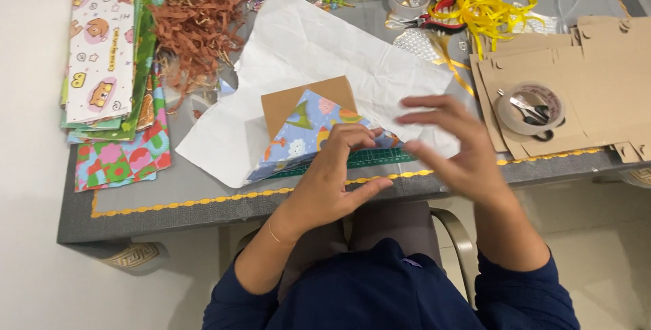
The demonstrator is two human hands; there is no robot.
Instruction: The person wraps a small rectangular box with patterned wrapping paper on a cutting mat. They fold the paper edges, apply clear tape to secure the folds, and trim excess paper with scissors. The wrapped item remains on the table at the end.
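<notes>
Dark blue sleeves [380,296] sit closest to the camera, and two bare arms reach out from them over a grey table [203,194].

On the table lies a brown cardboard box [298,103] that is partly wrapped in blue paper with little pictures [305,141]. It rests on a big white sheet of paper [319,45], near the front edge of the table. A green ruler [380,158] lies just in front of it.

One hand, the left hand [332,181], has its fingers bent down on the blue paper at the near side of the box. It presses the paper flat and does not grab anything. Beside it, the right hand [454,147] is open, with fingers spread. It is blurry and seems to hang just above the table next to the box. It holds nothing.

I think the wrapping paper is thin, light and a bit slippery, so it can tear or slide. The box looks light but stiff. Good places to hold are the folded edges and the corners, where the box is firm under the paper.

Off to the left is a pile of bright patterned papers [108,66]. Brown shredded paper [196,25] lies behind it. Yellow ribbon [485,5], a roll of tape [532,108] and flat cardboard pieces [597,72] lie to the right.
</notes>
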